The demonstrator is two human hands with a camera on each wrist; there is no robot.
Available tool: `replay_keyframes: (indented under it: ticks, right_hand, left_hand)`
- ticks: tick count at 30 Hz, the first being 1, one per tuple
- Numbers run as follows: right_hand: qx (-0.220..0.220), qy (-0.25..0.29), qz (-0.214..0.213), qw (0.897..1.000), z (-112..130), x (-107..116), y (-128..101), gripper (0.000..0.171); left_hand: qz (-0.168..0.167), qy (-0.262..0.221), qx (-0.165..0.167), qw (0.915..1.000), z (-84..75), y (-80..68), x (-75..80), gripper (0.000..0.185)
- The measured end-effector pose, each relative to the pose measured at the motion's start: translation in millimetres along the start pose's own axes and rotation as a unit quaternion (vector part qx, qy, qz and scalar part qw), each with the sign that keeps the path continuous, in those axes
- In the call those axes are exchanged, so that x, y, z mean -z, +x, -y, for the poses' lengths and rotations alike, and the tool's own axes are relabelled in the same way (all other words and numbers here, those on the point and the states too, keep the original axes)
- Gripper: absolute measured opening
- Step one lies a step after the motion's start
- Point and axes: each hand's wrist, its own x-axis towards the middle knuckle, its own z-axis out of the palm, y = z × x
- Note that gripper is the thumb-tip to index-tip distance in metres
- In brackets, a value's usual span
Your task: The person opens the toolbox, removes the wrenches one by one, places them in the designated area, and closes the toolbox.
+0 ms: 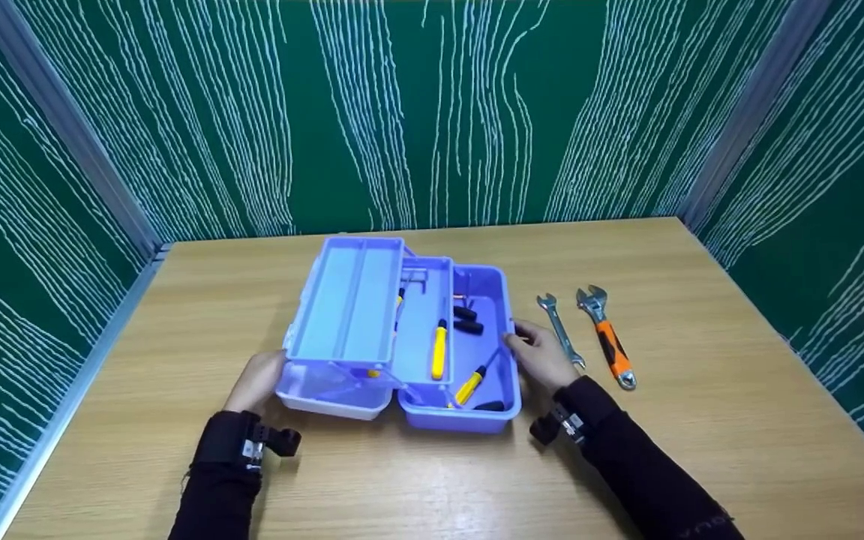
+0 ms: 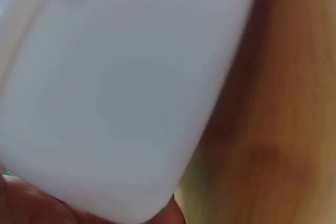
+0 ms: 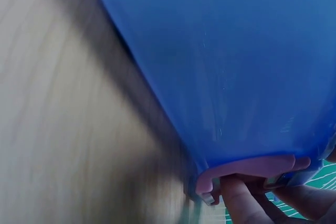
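Note:
A purple plastic toolbox [image 1: 459, 422] stands open on the table, its stepped trays [image 1: 346, 300] spread to the left above the pale lid [image 1: 336, 409]. My left hand [image 1: 256, 381] grips the lid's left side; in the left wrist view the lid [image 2: 121, 87] hides most of the fingers. At the right wall, my right hand [image 1: 544, 361] holds the rim with the thumb on top and fingers by the pinkish latch [image 3: 252, 167]. A yellow screwdriver [image 1: 439, 352] lies in the lower tray, and another yellow screwdriver [image 1: 468, 388] lies in the box bottom.
Right of the box lie a small steel wrench [image 1: 561, 330] and an orange-and-black adjustable wrench [image 1: 612, 349]. Black-handled tools [image 1: 468, 327] lie in the box bottom. Green walls with white lines [image 1: 477, 112] enclose the wooden table [image 1: 372, 495] at the back and sides.

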Motion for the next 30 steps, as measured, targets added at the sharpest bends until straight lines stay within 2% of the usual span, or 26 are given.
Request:
replay_keyframes:
  ticks: [2,5,7,10,15,19,26,30]
  right_hand:
    - [-0.004,-0.002,-0.002,1.000,-0.1,-0.3,0.5,0.043]
    - [0.002,-0.006,-0.003,1.000,0.3,-0.5,0.2,0.044]
    - [0.003,-0.003,-0.005,1.000,0.4,-0.7,0.2,0.043]
    - [0.010,-0.001,-0.008,1.000,0.4,-0.8,0.1,0.043]
    - [0.010,-0.013,-0.008,1.000,1.2,0.1,-0.8,0.043]
    - [0.003,-0.016,-0.005,1.000,1.0,0.4,-1.1,0.045]
    - [-0.007,-0.010,0.001,1.000,0.5,0.0,0.0,0.044]
    - [-0.006,-0.001,0.002,1.000,1.2,0.6,-0.7,0.043]
  left_hand:
    - [0.013,-0.061,0.031,0.9976,-2.6,-0.5,1.0,0.047]
    - [0.020,-0.109,0.051,0.9925,-9.9,-4.0,2.8,0.047]
    - [0.020,-0.123,0.051,0.9908,-16.2,-6.5,3.5,0.047]
    - [0.012,-0.109,0.035,0.9934,-26.4,-10.0,4.0,0.043]
    - [0.006,-0.063,-0.017,0.9979,-43.4,-17.4,3.9,0.049]
    - [-0.002,-0.049,-0.059,0.9971,-58.0,-26.1,-0.6,0.059]
    - [-0.039,-0.030,-0.131,0.9901,-81.6,-38.4,-20.2,0.064]
    - [-0.040,-0.020,-0.176,0.9834,-91.9,-44.4,-32.1,0.067]
